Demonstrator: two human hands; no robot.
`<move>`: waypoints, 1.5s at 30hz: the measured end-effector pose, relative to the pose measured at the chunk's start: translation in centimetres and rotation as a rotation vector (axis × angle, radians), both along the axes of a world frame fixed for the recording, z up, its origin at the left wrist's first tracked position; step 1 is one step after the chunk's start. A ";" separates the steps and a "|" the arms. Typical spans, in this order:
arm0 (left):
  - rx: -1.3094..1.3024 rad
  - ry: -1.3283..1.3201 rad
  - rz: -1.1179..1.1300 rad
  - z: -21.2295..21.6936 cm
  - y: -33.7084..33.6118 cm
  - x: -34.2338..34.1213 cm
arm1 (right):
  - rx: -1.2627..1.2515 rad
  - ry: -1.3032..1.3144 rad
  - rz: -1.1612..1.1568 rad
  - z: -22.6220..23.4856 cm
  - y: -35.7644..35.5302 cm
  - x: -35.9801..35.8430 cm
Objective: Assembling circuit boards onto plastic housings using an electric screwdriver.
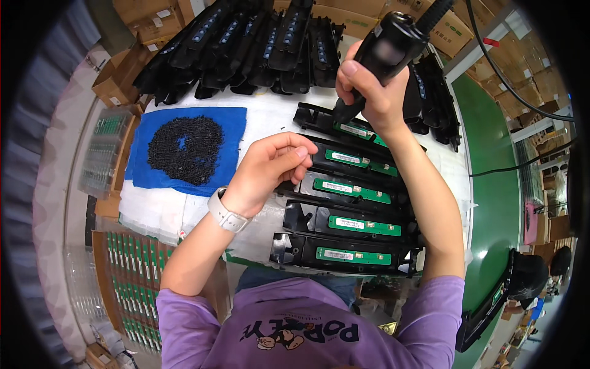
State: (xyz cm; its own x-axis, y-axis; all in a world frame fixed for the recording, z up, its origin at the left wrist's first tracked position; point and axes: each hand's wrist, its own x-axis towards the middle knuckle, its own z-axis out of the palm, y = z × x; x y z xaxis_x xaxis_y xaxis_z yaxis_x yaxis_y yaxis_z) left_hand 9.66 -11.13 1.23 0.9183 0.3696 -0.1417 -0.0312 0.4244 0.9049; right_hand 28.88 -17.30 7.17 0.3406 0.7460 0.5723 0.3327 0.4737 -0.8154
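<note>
The right hand (pixel 376 92) is closing firmly around a black, cylindrical handheld power driver (pixel 393 46), from whose upper end a thick black cable (pixel 435 15) is running. The driver's narrow lower end is pointing down at the farthest long black plastic housing (pixel 312 115) of a row of five, near the left end of the green circuit board (pixel 355 130) lying in it

The left hand (pixel 270 163) is curling inward with thumb and fingers narrowing together just beside the left end of the second housing; whether anything small is sitting between the fingertips, I cannot tell. A white watch (pixel 228 213) is circling that wrist

The remaining four housings are lying side by side toward the person, each carrying a green circuit board with a white label. All five are resting on a white-covered table (pixel 267 111). To the left, a heap of small black screw-like pieces (pixel 166 150) is spreading over a blue sheet (pixel 235 120), while more black housings (pixel 289 37) are lying stacked along the far side
</note>
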 end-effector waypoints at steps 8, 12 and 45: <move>0.016 -0.055 0.048 0.7 -0.6 0.7 | 0.226 0.314 0.316 3.3 -4.7 -0.2; 0.101 -0.086 -0.085 1.8 -2.4 1.7 | 0.391 0.437 0.559 4.5 -8.4 0.0; 1.219 0.011 -0.098 1.5 -3.2 6.5 | 0.178 0.313 0.107 1.0 -11.4 1.8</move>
State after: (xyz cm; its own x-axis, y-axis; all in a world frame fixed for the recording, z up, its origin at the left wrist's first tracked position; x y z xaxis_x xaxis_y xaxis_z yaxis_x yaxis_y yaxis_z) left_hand 16.12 -14.30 2.75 0.9506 0.1951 0.2416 -0.0369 -0.7015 0.7117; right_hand 30.64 -28.71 8.13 0.4453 0.6847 0.5770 0.0218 0.6359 -0.7715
